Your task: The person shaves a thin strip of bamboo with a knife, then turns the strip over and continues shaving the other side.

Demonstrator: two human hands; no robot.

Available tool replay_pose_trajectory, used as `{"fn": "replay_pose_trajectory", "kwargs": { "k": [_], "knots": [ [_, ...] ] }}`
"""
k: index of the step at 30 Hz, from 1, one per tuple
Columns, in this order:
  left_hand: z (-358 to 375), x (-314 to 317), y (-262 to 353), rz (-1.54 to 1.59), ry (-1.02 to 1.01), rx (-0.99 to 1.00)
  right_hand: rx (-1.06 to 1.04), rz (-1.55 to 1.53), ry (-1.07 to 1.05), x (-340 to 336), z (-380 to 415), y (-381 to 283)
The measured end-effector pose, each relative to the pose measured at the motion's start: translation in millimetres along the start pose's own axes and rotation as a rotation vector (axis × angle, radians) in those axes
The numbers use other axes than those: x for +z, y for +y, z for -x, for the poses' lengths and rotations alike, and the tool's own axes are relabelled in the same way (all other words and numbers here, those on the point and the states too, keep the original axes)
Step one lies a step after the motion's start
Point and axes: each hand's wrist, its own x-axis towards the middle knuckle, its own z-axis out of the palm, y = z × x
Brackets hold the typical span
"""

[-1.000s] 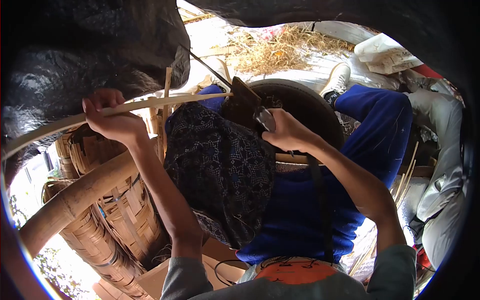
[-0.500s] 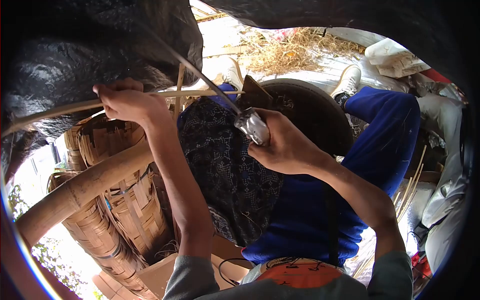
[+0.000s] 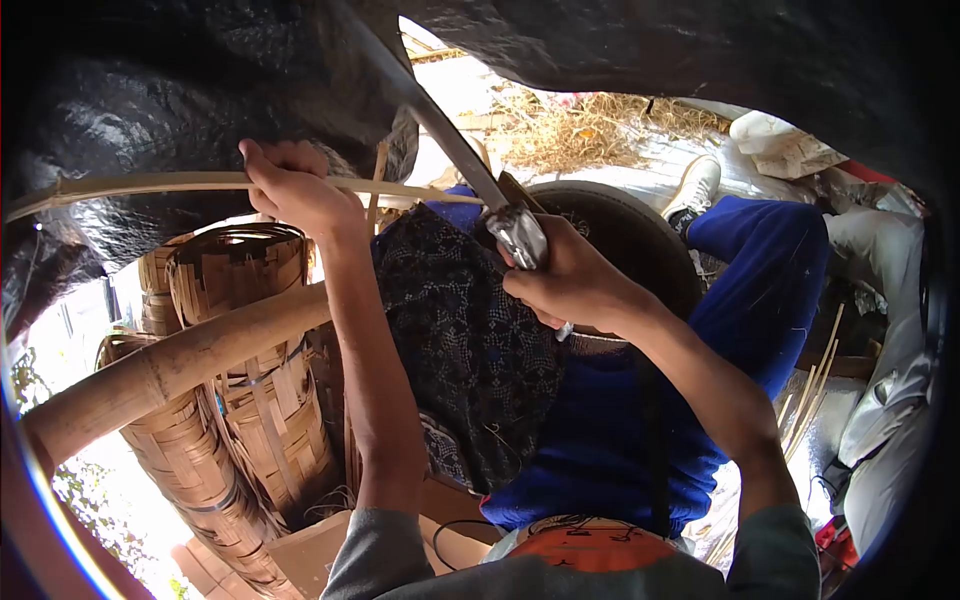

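My left hand (image 3: 300, 190), palm down and fingers closed, grips a long pale bamboo strip (image 3: 150, 183) that runs from the far left toward the middle. My right hand (image 3: 580, 275) is wrapped around the silvery handle of a machete (image 3: 450, 135). Its long blade slants up and left, crossing over the strip's right end near the handle. A dark patterned cloth (image 3: 470, 340) covers my thigh below the strip. Just beyond the handle, the edge of a brown board (image 3: 513, 190) shows beside a dark round object (image 3: 645, 255).
Woven bamboo baskets (image 3: 265, 425) stand at the left, with a thick bamboo pole (image 3: 180, 362) across them. Black plastic sheeting (image 3: 130, 110) hangs overhead. Straw or shavings (image 3: 590, 130) lie ahead on the ground. Thin sticks (image 3: 815, 390) and white sacks (image 3: 885, 390) are at the right.
My left hand has shifted up and right with the bamboo strip. My right hand has moved slightly right, and the machete blade stands steeper across the view.
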Motion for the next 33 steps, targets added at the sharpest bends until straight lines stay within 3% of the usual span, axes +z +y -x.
{"fn": "replay_pose_trajectory", "kwargs": {
  "k": [3,4,10,13,17,19,23,25,33],
  "knots": [
    [-1,-9,4,0.016,-0.053,-0.029,0.006,0.107,0.131,1,9,0],
    [-2,-9,7,0.033,-0.074,-0.077,-0.007,0.118,0.126,-1,9,4],
    [-41,-19,63,0.130,0.009,0.054,0.076,0.162,0.077,-4,25,19],
    [-58,-25,82,0.185,-0.118,-0.007,0.062,0.168,0.057,2,33,22],
    [-56,-20,73,0.199,-0.218,0.081,0.058,0.283,0.109,15,38,24],
    [-50,-16,74,0.204,-0.192,0.088,-0.657,0.719,0.426,19,26,49],
    [-45,-13,74,0.225,-0.160,0.139,-0.684,0.764,0.439,31,29,31],
    [-44,-12,75,0.245,-0.159,0.142,-0.059,0.486,0.239,39,40,2],
    [-47,-20,70,0.301,-0.150,0.125,-0.079,0.415,0.335,39,41,47]
  ]
}}
